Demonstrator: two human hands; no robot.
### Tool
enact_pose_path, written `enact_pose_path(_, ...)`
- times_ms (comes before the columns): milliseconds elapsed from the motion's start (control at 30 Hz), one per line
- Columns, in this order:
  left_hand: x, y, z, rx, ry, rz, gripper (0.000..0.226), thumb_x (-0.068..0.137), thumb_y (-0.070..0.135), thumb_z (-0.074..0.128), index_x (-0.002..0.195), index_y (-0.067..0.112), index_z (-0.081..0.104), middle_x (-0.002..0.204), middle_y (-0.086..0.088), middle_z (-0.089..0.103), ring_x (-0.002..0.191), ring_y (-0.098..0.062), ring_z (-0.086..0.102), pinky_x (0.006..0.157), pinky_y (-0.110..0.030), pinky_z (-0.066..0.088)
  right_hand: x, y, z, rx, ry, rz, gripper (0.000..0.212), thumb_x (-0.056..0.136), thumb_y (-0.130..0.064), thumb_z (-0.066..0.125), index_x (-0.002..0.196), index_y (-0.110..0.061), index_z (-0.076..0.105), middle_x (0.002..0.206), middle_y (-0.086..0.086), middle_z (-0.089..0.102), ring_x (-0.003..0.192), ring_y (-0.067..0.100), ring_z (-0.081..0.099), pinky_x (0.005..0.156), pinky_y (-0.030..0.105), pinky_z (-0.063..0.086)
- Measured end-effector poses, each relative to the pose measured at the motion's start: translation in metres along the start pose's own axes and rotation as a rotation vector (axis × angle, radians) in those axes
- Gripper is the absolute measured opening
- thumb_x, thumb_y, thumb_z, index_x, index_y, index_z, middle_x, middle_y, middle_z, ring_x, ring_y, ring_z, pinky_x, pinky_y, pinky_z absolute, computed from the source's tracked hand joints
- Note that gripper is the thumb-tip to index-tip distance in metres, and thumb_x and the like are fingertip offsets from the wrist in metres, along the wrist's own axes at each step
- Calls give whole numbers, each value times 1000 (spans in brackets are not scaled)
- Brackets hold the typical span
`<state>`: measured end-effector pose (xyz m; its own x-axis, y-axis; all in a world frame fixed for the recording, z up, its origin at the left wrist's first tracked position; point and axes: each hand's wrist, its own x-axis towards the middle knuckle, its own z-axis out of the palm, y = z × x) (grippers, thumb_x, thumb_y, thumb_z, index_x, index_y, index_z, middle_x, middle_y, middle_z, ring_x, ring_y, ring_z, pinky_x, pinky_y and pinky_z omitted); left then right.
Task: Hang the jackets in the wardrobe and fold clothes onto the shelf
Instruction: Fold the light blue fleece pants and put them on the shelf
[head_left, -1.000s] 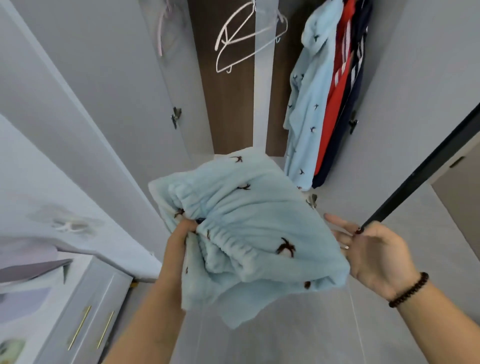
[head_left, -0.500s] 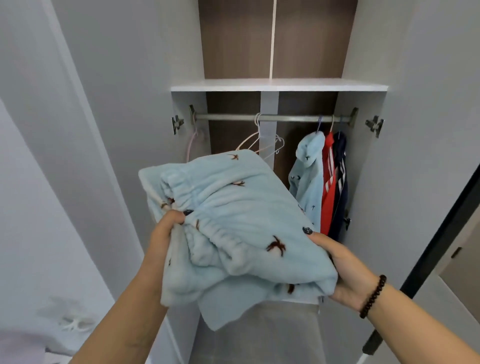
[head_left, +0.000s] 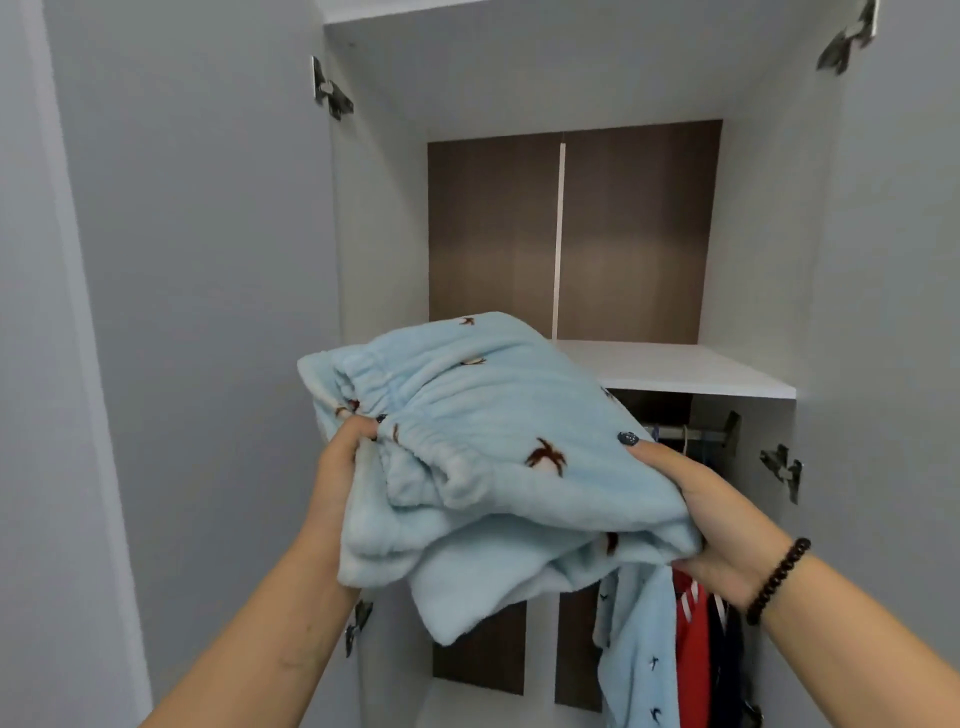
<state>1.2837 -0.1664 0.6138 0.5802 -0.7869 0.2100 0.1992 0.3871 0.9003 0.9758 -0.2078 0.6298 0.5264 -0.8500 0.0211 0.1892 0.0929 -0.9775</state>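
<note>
A folded light-blue fleece garment (head_left: 483, 457) with small brown palm-tree prints is held up in front of the open wardrobe. My left hand (head_left: 340, 460) grips its bunched elastic waistband on the left. My right hand (head_left: 711, 514) holds its right edge, thumb on top and fingers underneath. The far end of the bundle overlaps the front left of the white wardrobe shelf (head_left: 691, 371); whether it touches the shelf I cannot tell. Below the shelf, a light-blue jacket (head_left: 644, 660), a red one (head_left: 691, 644) and a dark one (head_left: 727, 660) hang from the rail (head_left: 685, 432).
The wardrobe doors stand open on both sides, the left door (head_left: 197, 312) and the right door (head_left: 893, 312), with metal hinges on the frame. A brown back panel (head_left: 571, 228) closes the compartment above the shelf.
The view has tilted up, so the shelf now lies at hand height. My right hand, free a second ago, took hold of the garment's right edge, and both hands raised it toward the shelf.
</note>
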Motion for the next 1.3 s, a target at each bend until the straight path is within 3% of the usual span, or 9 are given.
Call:
enact_pose_path(100,-1,-7,26,-182,-45,78,21,90,32,48,80,18,58,56,7,67,53,-5,66,49,-21,52,37,-30,1,36,48,-58,33,78,-43,69,95,-15,70,78,8,66,63,21,64,57,31,50)
enact_pose_path(200,20,1,49,-327,-10,59,30,95,31,42,71,17,53,50,4,58,51,-10,62,50,-20,50,79,-53,7,81,132,-96,20,74,-41,69,85,-24,67,74,4,67,70,19,63,63,33,51)
enact_pose_path(333,63,1,68,-475,64,-13,29,83,36,52,60,22,61,62,4,58,64,-13,59,67,-29,49,137,-77,15,60,179,-150,24,78,-25,69,100,-19,63,104,8,66,89,24,64,68,40,56)
enact_pose_path(400,84,-4,77,-524,41,-3,27,88,36,51,74,19,67,78,1,64,75,-14,63,80,-31,52,165,-84,20,21,192,-186,15,85,-16,65,99,-14,61,112,11,64,89,24,67,68,40,58)
enact_pose_path(533,137,-20,94,-538,102,32,26,98,35,45,92,15,60,78,0,72,67,-13,69,58,-26,58,220,-92,35,-91,174,-214,13,89,-14,60,101,-12,61,112,10,63,86,25,69,70,37,58)
enact_pose_path(667,189,-19,113,-646,311,72,42,86,35,64,114,3,66,106,-5,71,85,-15,69,78,-26,57,267,-104,54,-269,129,-304,15,88,-16,60,101,-23,63,109,4,63,90,21,67,66,33,58)
enact_pose_path(867,263,-6,137,-808,268,77,25,80,25,70,99,8,69,81,1,75,70,-11,72,56,-21,54,331,-129,74,-486,122,-500,25,87,-36,62,112,-33,61,108,-5,62,96,15,61,66,29,49)
enact_pose_path(1100,288,-72,146,-700,424,214,60,79,22,74,128,18,39,106,2,69,81,-3,71,59,-15,55,391,-113,52,-660,-12,-52,57,84,-67,48,120,-25,61,116,3,59,108,30,55,92,52,47)
enact_pose_path(1300,299,-74,146,-638,256,186,66,86,37,68,138,23,31,116,2,68,94,-7,71,70,-23,58,413,-103,67,-834,-43,-102,47,76,-59,63,111,-27,63,107,2,66,99,28,64,89,49,52)
